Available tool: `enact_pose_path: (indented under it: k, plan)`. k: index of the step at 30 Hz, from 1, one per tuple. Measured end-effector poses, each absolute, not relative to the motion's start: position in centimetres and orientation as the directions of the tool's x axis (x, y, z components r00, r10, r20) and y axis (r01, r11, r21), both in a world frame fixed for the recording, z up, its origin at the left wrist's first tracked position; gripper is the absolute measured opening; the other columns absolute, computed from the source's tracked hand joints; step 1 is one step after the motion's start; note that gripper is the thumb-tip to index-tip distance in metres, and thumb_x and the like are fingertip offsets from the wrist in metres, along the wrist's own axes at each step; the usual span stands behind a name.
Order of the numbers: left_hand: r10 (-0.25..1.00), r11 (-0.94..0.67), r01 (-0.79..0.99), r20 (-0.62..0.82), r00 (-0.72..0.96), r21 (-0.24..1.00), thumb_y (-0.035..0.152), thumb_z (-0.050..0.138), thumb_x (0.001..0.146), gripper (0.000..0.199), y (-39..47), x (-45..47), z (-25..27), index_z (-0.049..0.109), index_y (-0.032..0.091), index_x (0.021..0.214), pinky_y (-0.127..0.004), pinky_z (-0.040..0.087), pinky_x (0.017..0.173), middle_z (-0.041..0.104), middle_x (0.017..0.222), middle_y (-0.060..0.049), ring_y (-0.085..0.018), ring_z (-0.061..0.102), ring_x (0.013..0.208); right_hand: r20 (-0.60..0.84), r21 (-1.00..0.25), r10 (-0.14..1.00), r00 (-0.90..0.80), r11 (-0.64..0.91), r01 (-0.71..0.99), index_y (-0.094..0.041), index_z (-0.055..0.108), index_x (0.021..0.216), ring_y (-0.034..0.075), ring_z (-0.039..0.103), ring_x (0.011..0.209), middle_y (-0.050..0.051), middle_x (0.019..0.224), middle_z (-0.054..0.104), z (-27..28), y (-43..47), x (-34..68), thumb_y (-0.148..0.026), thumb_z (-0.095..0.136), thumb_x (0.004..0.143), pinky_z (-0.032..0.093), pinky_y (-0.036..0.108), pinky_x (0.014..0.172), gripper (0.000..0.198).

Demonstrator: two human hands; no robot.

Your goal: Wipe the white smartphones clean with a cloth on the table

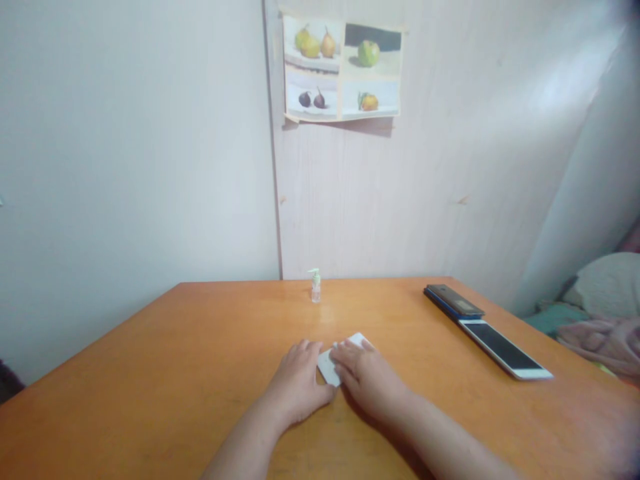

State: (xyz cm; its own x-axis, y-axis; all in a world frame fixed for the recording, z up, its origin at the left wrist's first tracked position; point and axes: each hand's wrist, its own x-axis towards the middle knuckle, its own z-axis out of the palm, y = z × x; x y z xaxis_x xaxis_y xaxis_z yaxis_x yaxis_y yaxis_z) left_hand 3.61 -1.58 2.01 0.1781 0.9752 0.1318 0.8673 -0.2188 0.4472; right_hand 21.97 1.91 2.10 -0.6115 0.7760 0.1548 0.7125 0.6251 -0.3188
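A small flat white piece (pixel 327 368), which looks like folded paper or a card, lies at an angle on the wooden table (pixel 200 387). My left hand (pixel 299 383) holds its left side, fingertips at the upper edge and thumb at the lower corner. Across its right part lies my right hand (pixel 373 377), fingers stretched out flat and pressing on the top. Those fingers cover much of the piece; only its left part and far corner show. Beyond both hands stands a small clear pump bottle (pixel 315 288) with a pale green top.
A white tablet-like device (pixel 505 348) with a dark screen lies on the right side of the table, touching a dark flat case (pixel 455 301). Fruit pictures (pixel 343 70) hang on the wall behind. Rumpled bedding (pixel 600 327) is beyond the table's right edge.
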Motion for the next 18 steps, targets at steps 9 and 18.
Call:
enact_pose_path:
  k: [9, 18]
  plan:
    - [0.983, -0.179, 0.857, 0.123, 0.136, 0.484, 0.037, 0.067, 0.067, 0.089, -1.0, 3.4, 0.8, 0.033, 0.014, 0.146, -0.037, 0.038, 0.107, 0.051, 0.142, -0.016, -0.031, 0.050, 0.128, 0.057, -0.272, 0.879, -0.474, 0.470, 0.839, -0.030, 0.050, 0.143, 0.038, 0.017, 0.148, 0.007, 0.151, 0.047, 2.5, 2.6, 23.2, -0.041, 0.032, 0.101, 0.000, 0.073, 0.110, 0.047]
    - [0.983, -0.185, 0.844, 0.113, 0.148, 0.503, 0.037, 0.064, 0.071, 0.091, -0.9, 3.2, 0.7, 0.026, 0.013, 0.150, -0.037, 0.036, 0.110, 0.046, 0.147, -0.018, -0.030, 0.047, 0.132, 0.014, -0.338, 0.787, -0.617, 0.585, 0.738, -0.040, 0.046, 0.144, 0.035, 0.013, 0.150, 0.000, 0.156, 0.040, 2.5, 2.0, 21.7, -0.048, 0.021, 0.103, 0.000, 0.073, 0.110, 0.049]
